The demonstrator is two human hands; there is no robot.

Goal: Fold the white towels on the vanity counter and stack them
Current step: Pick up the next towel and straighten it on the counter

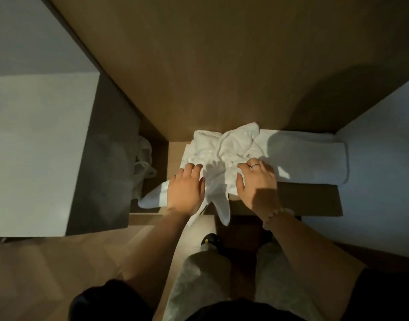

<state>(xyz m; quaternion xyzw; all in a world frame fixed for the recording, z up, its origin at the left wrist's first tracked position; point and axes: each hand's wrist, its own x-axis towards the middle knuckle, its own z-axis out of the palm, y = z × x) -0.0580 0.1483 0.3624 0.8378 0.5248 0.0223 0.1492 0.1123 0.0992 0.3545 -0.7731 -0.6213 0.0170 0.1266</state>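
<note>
A crumpled white towel (pixel 231 147) lies bunched on the wooden vanity counter (pixel 309 198), with two corners hanging over the front edge. My left hand (pixel 186 188) lies on its left part with fingers spread. My right hand (pixel 256 181), wearing a ring and a bead bracelet, rests on its right part with fingers relaxed. Another white towel (pixel 314 156), rolled or folded flat, lies along the counter to the right, half in shadow.
A wood panel wall (pixel 210 66) rises behind the counter. A white wall (pixel 384 147) closes the right side. A large white cabinet (pixel 37 147) stands at left, with a pale bag (pixel 142 163) in the dark gap beside it. My legs and wood floor are below.
</note>
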